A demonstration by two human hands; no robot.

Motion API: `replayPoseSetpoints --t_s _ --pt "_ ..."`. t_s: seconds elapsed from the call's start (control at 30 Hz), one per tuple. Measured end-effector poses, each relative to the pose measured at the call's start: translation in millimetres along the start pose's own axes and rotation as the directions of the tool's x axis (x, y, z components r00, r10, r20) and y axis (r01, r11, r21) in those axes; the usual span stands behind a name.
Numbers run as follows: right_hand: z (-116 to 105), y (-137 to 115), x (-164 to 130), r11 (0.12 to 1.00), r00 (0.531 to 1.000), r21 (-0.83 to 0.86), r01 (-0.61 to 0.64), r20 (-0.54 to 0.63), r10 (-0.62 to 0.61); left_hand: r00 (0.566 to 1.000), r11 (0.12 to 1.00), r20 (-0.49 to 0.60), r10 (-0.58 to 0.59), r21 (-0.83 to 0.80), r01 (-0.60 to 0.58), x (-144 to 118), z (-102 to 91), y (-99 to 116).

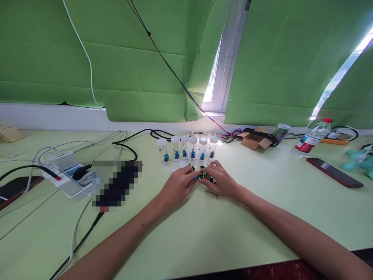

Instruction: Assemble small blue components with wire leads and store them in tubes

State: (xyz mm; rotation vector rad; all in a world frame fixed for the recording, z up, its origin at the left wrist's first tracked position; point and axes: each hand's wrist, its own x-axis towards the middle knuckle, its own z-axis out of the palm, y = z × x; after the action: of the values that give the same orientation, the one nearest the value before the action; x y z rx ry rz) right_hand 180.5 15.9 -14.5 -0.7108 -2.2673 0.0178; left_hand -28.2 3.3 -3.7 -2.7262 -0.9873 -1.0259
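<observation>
My left hand (180, 181) and my right hand (220, 179) meet over the middle of the table, both closed at the fingertips. Pinched between them is a small green and blue part (203, 175), mostly covered by fingers, so its kind does not show. Just behind the hands stands a row of several clear tubes with white caps, one of them a clear tube (175, 149) with a blue piece inside. A thin dark metal piece (211, 192) lies on the table below my right hand.
At left are a white power strip (70, 175) with cables and a pixelated dark object (116, 186). Toward the back right stand an open cardboard box (255, 140), a can (281, 133) and a tilted water bottle (313, 138). A dark red flat case (335, 173) lies nearer.
</observation>
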Motion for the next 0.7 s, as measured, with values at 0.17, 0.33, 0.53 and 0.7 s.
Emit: replayPoseSetpoints --t_s 0.17,0.33,0.53,0.7 --pt "0.6 0.1 0.6 1.000 1.000 -0.008 0.010 0.008 -0.010 1.000 1.000 -0.001 0.006 -0.001 -0.006 -0.2 0.3 1.0" --pt "2.0 1.8 1.3 0.998 1.000 -0.055 0.019 0.012 -0.018 1.000 1.000 0.003 -0.005 -0.019 0.005 -0.4 0.9 1.3" --pt "2.0 3.6 1.4 0.997 0.999 -0.069 0.030 0.019 -0.029 0.999 0.999 0.030 -0.035 -0.032 0.036 -0.3 1.3 0.9" --pt "0.9 1.2 0.6 0.999 1.000 -0.035 0.008 -0.012 -0.008 0.998 0.998 0.027 -0.055 -0.024 0.056 0.3 -1.6 1.6"
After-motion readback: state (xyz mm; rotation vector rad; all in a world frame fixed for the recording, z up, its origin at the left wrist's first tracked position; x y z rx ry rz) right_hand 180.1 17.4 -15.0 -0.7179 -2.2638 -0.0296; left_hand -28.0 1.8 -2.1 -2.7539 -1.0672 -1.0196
